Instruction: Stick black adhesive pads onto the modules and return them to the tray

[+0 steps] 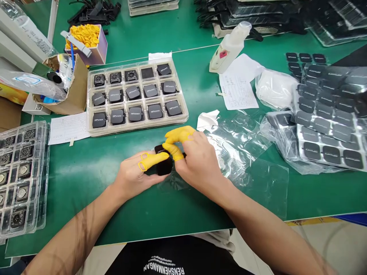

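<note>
My left hand [136, 168], with yellow finger cots on some fingers, grips a black square smartwatch body [164, 167] above the green table. Its glossy dark face is turned up. At the watch's upper edge sits a black film sticker [160, 149] with pale lettering. My right hand [195, 152], also in yellow finger cots, pinches at the right edge of that sticker; its fingertips partly cover it. How far the sticker touches the watch is hidden. Just beyond my hands, a plastic tray [137, 128] holds several watch bodies, most topped with lettered black stickers.
Clear plastic sheets [243, 152] and crumpled white paper [208, 120] lie right of my hands. Sheets of black stickers [323, 126] are farther right. A white bottle [229, 49] stands behind. Stacked watch trays [23, 179], a cardboard box [73, 89] and a box of yellow finger cots [87, 38] occupy the left.
</note>
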